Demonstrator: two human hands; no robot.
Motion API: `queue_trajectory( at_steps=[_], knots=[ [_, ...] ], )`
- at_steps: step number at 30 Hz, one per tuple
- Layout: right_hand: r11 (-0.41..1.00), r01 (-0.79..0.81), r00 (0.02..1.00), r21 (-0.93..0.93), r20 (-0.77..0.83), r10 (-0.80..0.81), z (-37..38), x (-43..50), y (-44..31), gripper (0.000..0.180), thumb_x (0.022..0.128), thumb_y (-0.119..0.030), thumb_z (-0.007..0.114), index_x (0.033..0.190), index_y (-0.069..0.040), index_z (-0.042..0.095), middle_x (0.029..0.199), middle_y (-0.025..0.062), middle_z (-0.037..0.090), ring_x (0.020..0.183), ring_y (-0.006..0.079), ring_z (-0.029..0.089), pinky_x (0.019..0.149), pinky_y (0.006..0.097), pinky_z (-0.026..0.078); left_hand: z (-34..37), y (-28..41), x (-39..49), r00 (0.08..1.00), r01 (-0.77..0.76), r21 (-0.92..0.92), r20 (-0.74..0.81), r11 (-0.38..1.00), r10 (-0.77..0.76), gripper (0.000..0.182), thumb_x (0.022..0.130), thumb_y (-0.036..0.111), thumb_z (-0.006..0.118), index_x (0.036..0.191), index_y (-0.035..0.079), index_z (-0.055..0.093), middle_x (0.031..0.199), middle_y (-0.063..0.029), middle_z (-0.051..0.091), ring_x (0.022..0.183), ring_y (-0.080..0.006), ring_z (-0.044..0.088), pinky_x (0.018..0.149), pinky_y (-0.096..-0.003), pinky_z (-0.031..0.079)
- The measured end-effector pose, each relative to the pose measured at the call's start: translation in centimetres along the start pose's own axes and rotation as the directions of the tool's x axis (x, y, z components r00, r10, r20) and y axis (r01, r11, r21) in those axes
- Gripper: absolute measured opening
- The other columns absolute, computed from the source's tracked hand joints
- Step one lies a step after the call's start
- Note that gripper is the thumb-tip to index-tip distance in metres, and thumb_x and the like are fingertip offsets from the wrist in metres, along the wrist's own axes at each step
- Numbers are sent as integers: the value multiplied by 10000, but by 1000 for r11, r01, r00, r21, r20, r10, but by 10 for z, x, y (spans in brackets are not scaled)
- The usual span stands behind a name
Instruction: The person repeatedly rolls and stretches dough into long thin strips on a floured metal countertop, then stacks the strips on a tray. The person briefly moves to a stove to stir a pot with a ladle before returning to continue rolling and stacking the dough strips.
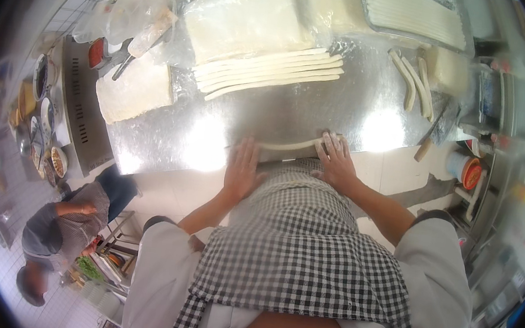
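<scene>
A thin dough strip (288, 145) lies along the front edge of the steel worktable (268, 112). My left hand (242, 166) is flat, palm down, at the strip's left end and covers it. At the other end my right hand (337, 160) rests with its fingers extended over the dough, and flour whitens the fingertips. Neither hand is wrapped around anything. Beyond them, several rolled dough strips (272, 71) lie side by side. Behind these is a large dough slab (248, 23) under clear plastic film.
Left on the table is a thick dough block (133, 90) with a knife (127, 61) by it. A metal tray of dough strips (417, 14) stands at the back right. Loose dough strips (410, 83) and a cleaver (434, 129) lie right. A person (69, 225) stands at left.
</scene>
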State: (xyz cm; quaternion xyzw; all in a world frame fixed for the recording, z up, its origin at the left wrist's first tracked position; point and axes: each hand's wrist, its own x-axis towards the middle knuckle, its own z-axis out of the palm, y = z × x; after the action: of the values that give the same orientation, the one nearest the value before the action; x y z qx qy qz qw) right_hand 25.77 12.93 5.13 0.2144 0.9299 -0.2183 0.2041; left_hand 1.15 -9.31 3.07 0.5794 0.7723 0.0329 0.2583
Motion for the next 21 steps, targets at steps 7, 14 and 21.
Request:
queue_trajectory(
  at_steps=[7,14,21],
  knots=[
    [950,-295,691,-102,-710,139,-20,152,89,852,1012,-554,541,1628,-3,334,1678,306,283,1571,512,219,1250,666,203,-34,-88,135,815,296,102,-546,950,-195,834,1053,534,461,1651,-16,275,1707,-316,221,1595,-485,181,1269,-668,115],
    [994,-103,986,-39,-133,97,3,22,36,1034,914,-593,682,1622,45,282,1718,274,219,1619,449,133,1300,620,89,1,-34,6,991,64,-20,-118,998,-66,967,997,579,544,1674,-10,184,1735,-265,199,1609,-466,179,1276,-672,84],
    [980,-198,819,-27,-554,150,-18,90,68,851,970,-566,612,1652,-129,348,1738,245,183,1597,478,162,1267,673,124,-28,-109,105,894,299,185,-396,936,-208,914,1005,515,588,1691,61,190,1770,-212,103,1632,-435,77,1290,-658,91]
  ],
)
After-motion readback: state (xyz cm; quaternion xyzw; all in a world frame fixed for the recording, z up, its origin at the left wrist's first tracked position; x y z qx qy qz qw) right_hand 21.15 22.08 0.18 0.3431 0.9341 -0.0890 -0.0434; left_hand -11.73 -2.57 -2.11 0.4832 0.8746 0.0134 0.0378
